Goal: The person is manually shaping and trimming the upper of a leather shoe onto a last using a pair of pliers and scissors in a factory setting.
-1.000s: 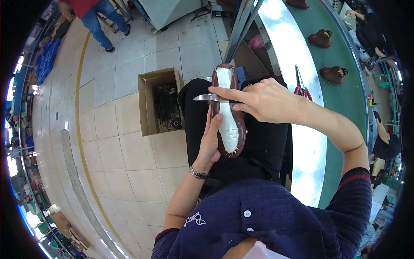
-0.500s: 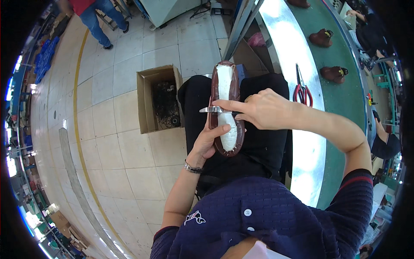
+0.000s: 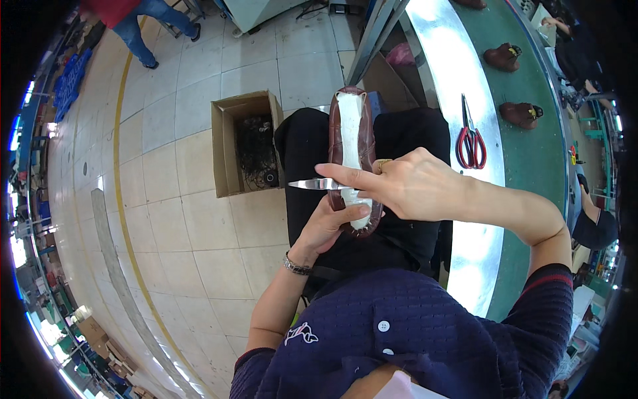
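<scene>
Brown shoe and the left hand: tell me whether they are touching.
Touching. The head view shows the left hand at the near end of the brown shoe, its thumb lying across the white strip.

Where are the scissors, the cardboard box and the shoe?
Scissors (image 3: 469,128): head view, where blades meet handles.
Cardboard box (image 3: 224,149): head view, left wall.
Shoe (image 3: 351,136): head view, white strip down its middle.

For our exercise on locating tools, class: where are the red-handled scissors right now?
In the head view, the red-handled scissors lie on the shiny metal surface, up and right of the right hand, beside the green surface.
</scene>
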`<action>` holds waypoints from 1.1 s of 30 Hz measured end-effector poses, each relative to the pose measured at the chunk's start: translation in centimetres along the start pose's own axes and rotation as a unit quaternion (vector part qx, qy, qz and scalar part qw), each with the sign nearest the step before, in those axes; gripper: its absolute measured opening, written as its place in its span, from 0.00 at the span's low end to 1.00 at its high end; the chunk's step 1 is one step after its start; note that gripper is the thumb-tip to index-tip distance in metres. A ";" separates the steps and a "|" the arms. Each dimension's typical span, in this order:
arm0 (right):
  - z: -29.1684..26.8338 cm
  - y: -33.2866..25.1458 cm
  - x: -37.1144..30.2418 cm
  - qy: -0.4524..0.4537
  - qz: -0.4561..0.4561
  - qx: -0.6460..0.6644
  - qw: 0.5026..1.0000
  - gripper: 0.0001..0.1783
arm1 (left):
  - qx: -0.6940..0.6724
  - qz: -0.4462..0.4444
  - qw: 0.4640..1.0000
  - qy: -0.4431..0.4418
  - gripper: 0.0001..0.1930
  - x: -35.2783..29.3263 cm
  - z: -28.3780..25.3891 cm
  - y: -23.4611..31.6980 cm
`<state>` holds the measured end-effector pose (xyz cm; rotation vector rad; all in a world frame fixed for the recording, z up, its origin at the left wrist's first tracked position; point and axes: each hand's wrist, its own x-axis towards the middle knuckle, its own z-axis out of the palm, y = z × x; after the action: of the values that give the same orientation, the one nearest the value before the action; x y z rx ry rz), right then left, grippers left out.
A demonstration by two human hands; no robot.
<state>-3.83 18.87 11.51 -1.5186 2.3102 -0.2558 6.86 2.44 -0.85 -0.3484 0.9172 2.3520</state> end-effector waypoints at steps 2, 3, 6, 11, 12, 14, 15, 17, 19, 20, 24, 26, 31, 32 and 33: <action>0.9 0.8 -0.5 -0.010 0.009 -0.026 1.000 0.44 | 0.012 -0.001 1.000 -0.013 0.20 0.1 -0.2 -0.3; 0.8 0.9 -0.3 -0.022 0.014 -0.053 0.998 0.46 | 0.020 0.004 1.000 -0.007 0.20 0.0 -0.2 -0.6; 0.3 -0.9 -1.0 0.024 0.007 -0.046 0.999 0.48 | 0.030 0.002 1.000 -0.002 0.19 -0.2 -0.5 -0.7; 2.4 -1.9 -1.9 -0.026 0.059 -0.072 0.995 0.45 | 0.002 0.018 1.000 0.017 0.17 -0.5 -3.0 -3.5; 2.1 -2.4 -1.9 -0.029 0.063 -0.071 0.995 0.45 | 0.072 0.020 0.997 0.026 0.15 -0.5 -1.9 -2.6; 1.0 -2.7 -2.3 -0.057 0.065 -0.052 0.995 0.45 | 0.183 0.030 0.983 0.013 0.12 0.1 -1.1 -1.3; 1.3 -3.0 -2.5 -0.058 0.064 -0.052 0.995 0.45 | 0.231 -0.006 0.973 0.014 0.13 0.7 -1.5 -0.9; 2.3 -3.1 -3.2 0.041 -0.048 -0.007 0.998 0.46 | 0.211 0.114 0.970 -0.035 0.15 0.6 -1.2 -1.0; 2.6 -2.2 -3.6 0.017 -0.017 -0.030 0.999 0.49 | 0.188 0.184 0.964 -0.033 0.15 -0.1 -1.1 -1.3; 2.8 -1.4 -3.8 -0.011 0.012 -0.024 1.000 0.48 | 0.299 0.129 0.945 -0.024 0.12 0.2 -1.2 -1.0; 2.0 -1.4 -3.4 -0.012 0.023 -0.019 0.999 0.47 | 0.522 0.189 0.831 -0.011 0.12 0.5 -2.2 -0.7; 2.2 -1.2 -3.2 0.033 -0.015 -0.005 0.999 0.47 | 0.613 0.296 0.733 -0.005 0.25 1.0 -2.9 -0.6; 0.8 -1.5 -2.7 -0.049 0.089 -0.056 0.993 0.47 | 0.726 0.102 0.678 0.063 0.41 0.7 -1.2 1.1; 0.5 -1.6 -2.6 -0.040 0.077 -0.069 0.994 0.43 | 0.728 0.131 0.668 0.079 0.42 0.5 -1.1 1.1; 1.1 -1.4 -2.7 -0.042 0.062 -0.068 0.995 0.43 | 0.727 0.176 0.658 0.090 0.42 0.4 -1.0 1.0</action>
<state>-1.24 20.86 11.53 -1.4103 2.3853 -0.0025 5.93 1.35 -1.22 0.3169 2.7092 1.0938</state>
